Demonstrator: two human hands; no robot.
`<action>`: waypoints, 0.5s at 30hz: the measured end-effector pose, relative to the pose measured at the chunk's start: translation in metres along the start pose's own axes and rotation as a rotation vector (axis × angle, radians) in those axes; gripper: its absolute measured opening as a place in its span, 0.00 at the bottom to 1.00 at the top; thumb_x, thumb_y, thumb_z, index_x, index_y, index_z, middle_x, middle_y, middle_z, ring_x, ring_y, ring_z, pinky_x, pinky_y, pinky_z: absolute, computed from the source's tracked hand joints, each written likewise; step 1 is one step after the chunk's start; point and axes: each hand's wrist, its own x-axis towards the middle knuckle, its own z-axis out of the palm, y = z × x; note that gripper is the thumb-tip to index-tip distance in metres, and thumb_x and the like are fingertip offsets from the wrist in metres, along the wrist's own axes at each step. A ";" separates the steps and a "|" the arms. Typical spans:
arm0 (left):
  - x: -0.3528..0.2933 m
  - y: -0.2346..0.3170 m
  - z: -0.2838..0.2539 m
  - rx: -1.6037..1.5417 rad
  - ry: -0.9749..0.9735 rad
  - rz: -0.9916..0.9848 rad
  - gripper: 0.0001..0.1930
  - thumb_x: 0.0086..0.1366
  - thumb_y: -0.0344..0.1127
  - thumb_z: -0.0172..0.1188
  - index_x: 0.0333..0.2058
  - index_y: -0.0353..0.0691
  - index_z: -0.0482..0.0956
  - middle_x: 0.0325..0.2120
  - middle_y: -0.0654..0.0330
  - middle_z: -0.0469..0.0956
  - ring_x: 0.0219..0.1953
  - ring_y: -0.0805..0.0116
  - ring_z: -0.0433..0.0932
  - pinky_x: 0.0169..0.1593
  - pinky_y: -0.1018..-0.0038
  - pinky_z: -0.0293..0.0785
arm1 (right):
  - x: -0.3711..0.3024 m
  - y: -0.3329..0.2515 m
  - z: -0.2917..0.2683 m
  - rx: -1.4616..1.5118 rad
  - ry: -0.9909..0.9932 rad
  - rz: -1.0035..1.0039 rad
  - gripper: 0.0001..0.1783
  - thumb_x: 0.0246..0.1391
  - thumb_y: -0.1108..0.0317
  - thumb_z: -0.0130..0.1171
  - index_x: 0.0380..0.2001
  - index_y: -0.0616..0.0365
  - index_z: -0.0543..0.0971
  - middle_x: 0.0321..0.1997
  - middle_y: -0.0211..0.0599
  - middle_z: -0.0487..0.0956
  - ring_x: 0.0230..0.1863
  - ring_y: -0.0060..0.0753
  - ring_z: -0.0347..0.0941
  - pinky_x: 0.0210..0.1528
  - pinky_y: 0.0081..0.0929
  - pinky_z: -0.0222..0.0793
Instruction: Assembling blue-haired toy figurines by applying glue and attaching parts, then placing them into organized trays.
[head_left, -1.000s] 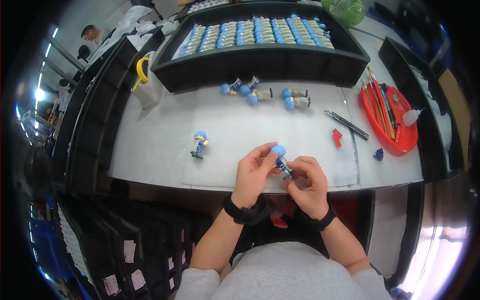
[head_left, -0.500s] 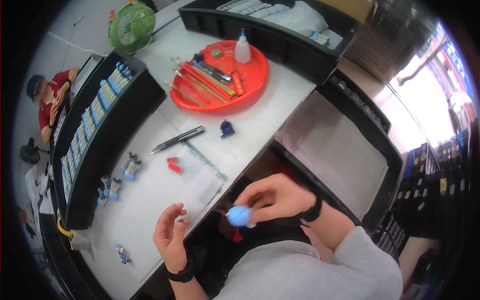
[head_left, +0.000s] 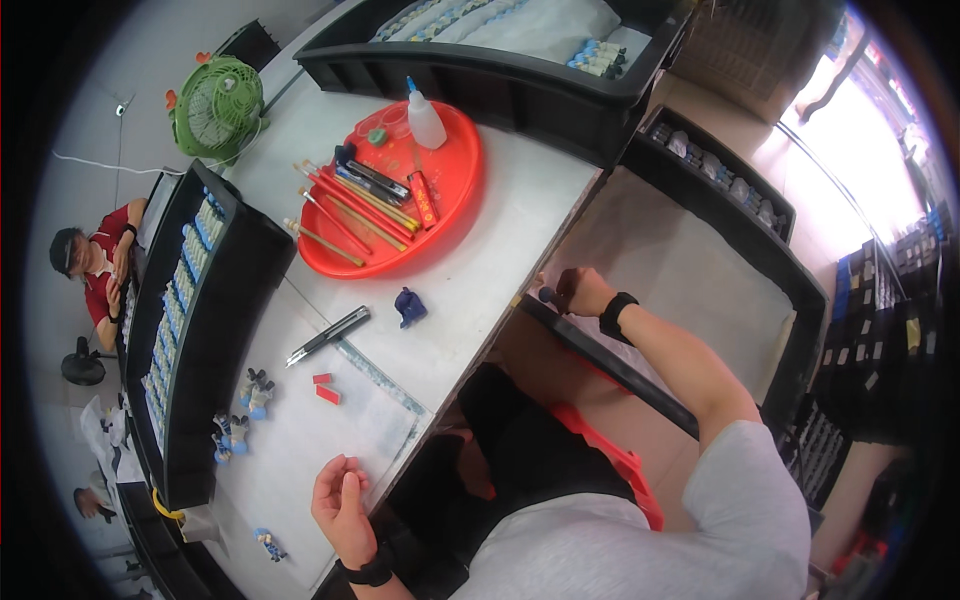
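My right hand (head_left: 584, 290) reaches out to the inner left corner of a black tray (head_left: 612, 362) lined with pale sheet. Its fingers are closed on a small blue-headed figurine (head_left: 546, 295), mostly hidden by the hand and shadow. Over the table's near edge, my left hand (head_left: 344, 508) is loosely curled with nothing visible in it. Left of it lies a single small blue figurine (head_left: 269, 544). Farther back are more figurines (head_left: 257, 393) in a loose group, two red pieces (head_left: 326, 391), a box cutter (head_left: 328, 336) and a dark blue moulded piece (head_left: 408, 307).
A red basin (head_left: 470, 195) holds brushes, pens and a white squeeze bottle (head_left: 426, 122). Black crates (head_left: 480, 88) with rows of figurines stand at the back and along the left (head_left: 215, 330). A green fan (head_left: 218, 107) is at the far left; a co-worker (head_left: 100, 262) sits beyond.
My right hand has carried the blue-headed figurine forward and right, from above my lap to the black tray. My left hand has stayed near the table edge, its fingers curling closer together.
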 end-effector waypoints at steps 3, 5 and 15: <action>0.001 0.003 0.001 0.056 -0.007 0.002 0.13 0.59 0.24 0.51 0.44 0.31 0.69 0.37 0.56 0.72 0.34 0.74 0.70 0.39 0.81 0.68 | 0.019 0.012 0.022 -0.218 -0.006 -0.121 0.15 0.43 0.55 0.58 0.25 0.57 0.77 0.27 0.45 0.77 0.32 0.47 0.74 0.35 0.35 0.70; 0.004 0.005 0.002 0.045 -0.025 -0.020 0.13 0.58 0.24 0.52 0.43 0.31 0.70 0.36 0.57 0.73 0.33 0.75 0.70 0.39 0.81 0.68 | 0.035 0.028 0.034 -0.256 -0.040 -0.168 0.15 0.45 0.56 0.56 0.26 0.57 0.77 0.27 0.46 0.77 0.32 0.48 0.74 0.34 0.35 0.70; 0.008 0.014 -0.012 -0.039 -0.110 -0.030 0.10 0.57 0.26 0.55 0.39 0.34 0.74 0.34 0.63 0.75 0.34 0.78 0.72 0.39 0.82 0.68 | 0.044 0.082 0.034 -0.057 -0.040 -0.461 0.08 0.46 0.70 0.54 0.31 0.62 0.74 0.30 0.44 0.76 0.32 0.38 0.73 0.35 0.27 0.69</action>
